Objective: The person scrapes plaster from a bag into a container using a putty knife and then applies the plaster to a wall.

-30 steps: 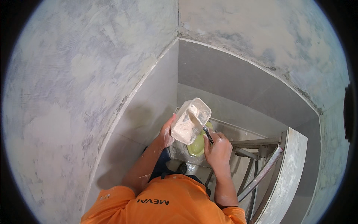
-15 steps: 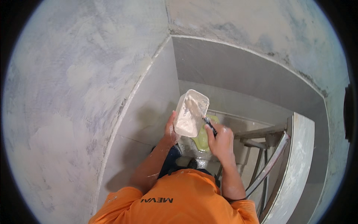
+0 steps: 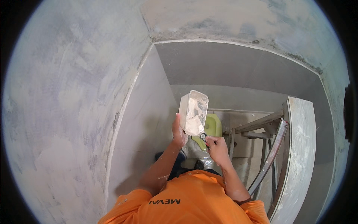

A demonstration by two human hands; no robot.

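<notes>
My left hand (image 3: 179,132) grips a pale rectangular plastic tub (image 3: 183,108) by its left side and lower end, holding it tilted so that its inside shows. Cream-coloured putty (image 3: 194,125) is heaped at the near end and along the left, with thin smears on the right. Just off the tub's near right corner, my right hand (image 3: 218,148) is closed on a putty knife (image 3: 203,136) with a dark handle. Its blade cannot be made out now.
Below the tub is a green squat toilet (image 3: 213,125) in the floor. A plaster-stained stepladder or trestle (image 3: 298,149) stands close on my right. Grey tiles (image 3: 223,61) line the lower walls, with skim-coated wall (image 3: 67,93) above them on the left and ahead.
My right hand has drawn the putty knife back from inside the tub, down to its near right corner. The tub stands more upright in view, and the view has shifted slightly.
</notes>
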